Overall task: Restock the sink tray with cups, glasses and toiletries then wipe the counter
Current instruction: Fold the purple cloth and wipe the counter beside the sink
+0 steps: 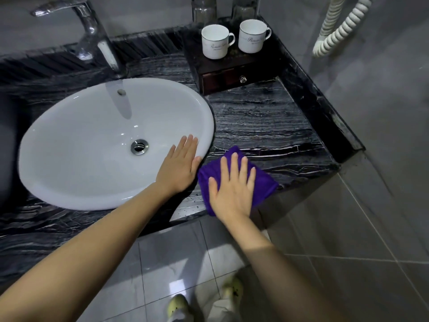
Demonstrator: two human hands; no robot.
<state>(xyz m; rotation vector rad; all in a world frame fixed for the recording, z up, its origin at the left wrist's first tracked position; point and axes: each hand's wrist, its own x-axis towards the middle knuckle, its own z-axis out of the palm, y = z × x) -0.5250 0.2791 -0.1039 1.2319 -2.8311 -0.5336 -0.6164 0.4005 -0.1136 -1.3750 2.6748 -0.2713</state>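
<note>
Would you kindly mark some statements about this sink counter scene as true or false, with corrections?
1. The right hand lies flat on a purple cloth on the counter. True.
2. The left hand grips the faucet. False: it rests open on the rim of the white sink.
3. Two white cups stand upright on the dark wooden drawer box. True.
4. The drawer is pulled open. False: it looks closed, with its knob facing forward.
5. Both cup handles point to the camera's right. True.
6. The cloth lies in the sink. False: it lies on the counter near the front edge.
</note>
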